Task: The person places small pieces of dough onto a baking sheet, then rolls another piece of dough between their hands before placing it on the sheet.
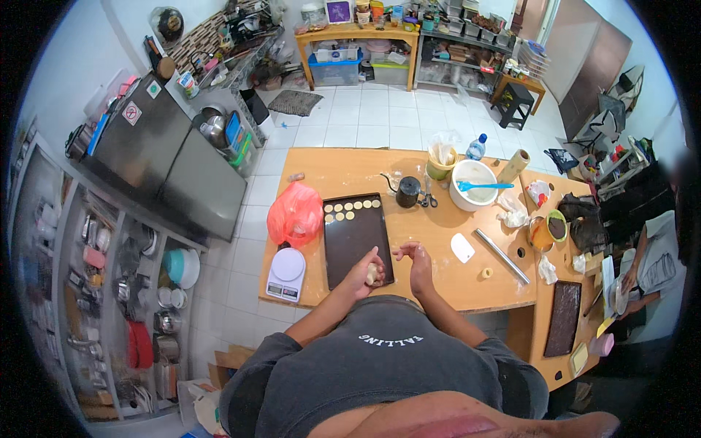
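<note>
Partly Hidden, Partly Blurred

The left grip [361, 277] partly hides the pale dough [372, 274] and covers part of the dark tray [354, 247]. The pink bag [295, 213] obscures its contents; the co-worker [660, 252] is blurred above the shoulders.

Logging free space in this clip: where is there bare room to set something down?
The table beyond the tray's far edge; the tray's middle, between the discs and left hand; and the table between kettle and scraper. Crowded: around the bowl, with tub, bottle and roll close by.
</note>
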`<state>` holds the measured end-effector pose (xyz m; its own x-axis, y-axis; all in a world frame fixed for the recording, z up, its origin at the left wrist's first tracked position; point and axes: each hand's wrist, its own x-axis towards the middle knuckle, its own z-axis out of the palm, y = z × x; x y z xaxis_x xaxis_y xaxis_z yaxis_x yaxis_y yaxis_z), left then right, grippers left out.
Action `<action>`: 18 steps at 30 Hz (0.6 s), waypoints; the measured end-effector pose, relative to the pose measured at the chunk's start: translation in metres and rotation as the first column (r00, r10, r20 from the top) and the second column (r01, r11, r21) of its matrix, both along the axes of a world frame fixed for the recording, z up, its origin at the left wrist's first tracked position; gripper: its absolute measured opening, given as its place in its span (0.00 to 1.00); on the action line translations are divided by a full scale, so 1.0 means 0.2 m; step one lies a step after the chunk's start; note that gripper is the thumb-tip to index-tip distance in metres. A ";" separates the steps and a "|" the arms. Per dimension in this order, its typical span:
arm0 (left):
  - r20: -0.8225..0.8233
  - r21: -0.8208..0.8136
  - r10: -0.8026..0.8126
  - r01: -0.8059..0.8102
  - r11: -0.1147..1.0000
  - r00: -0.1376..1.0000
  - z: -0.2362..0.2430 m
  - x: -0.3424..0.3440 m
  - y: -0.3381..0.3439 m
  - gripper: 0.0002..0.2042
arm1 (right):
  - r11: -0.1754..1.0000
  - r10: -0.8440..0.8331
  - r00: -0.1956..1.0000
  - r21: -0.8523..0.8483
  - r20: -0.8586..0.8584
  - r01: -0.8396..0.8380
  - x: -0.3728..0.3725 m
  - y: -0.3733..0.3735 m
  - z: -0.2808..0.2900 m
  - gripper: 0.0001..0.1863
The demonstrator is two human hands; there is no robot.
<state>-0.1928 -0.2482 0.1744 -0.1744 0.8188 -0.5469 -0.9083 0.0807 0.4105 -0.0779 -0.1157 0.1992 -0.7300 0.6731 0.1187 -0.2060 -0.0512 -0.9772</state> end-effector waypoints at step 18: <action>-0.850 0.121 0.087 0.031 0.992 0.520 0.26 0.32 0.16 0.23 | 0.490 0.302 0.952 -0.863 0.036 -0.123 0.31 0.20 -0.23 0.21</action>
